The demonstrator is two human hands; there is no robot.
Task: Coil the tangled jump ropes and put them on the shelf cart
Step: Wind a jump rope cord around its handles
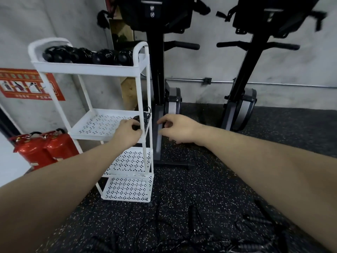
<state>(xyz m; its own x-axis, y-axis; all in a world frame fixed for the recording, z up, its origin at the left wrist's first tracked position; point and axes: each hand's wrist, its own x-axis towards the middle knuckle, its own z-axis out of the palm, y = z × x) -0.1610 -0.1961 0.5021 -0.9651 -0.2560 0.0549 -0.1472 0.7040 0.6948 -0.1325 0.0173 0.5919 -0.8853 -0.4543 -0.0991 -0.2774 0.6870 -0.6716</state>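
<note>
one coiled rope being set on the cart, more left tangled on the floor

nearest the camera, tangled jump ropes [191, 232] are seen lying loose on the speckled floor [209, 179], not yet coiled; further out, a coiled rope [141, 119] is gripped by the left hand [127, 133] on the middle tray of the white shelf cart [102, 125], while the right hand [177, 127] is held just beside the cart with fingers loosely curled around nothing; on the top tray black items [87, 56] are seen, too blurred to name; the task is judged partly done
</note>
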